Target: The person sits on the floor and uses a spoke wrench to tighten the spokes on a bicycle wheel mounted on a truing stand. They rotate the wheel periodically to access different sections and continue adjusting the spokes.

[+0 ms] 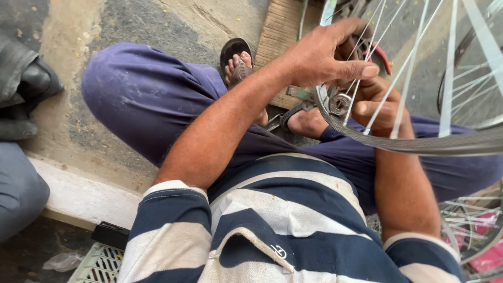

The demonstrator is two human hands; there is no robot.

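A spoked bicycle wheel with a silver rim point(419, 144) is held in front of my lap at the right. My left hand point(327, 55) reaches across and grips several spokes just above the metal hub point(339, 103). My right hand point(380, 105) sits behind the spokes beside the hub, fingers curled around a red-handled tool point(384, 58) that is mostly hidden. I sit with knees apart in purple trousers and a striped shirt, sandalled feet point(238, 63) on the ground.
A wooden board point(280, 31) lies by my feet on rough concrete. A black rubber tyre piece point(23, 78) and another person's grey-clad leg point(18, 191) are at the left. A white crate point(99, 264) sits low left; more spoked wheels point(471, 225) lie at the right.
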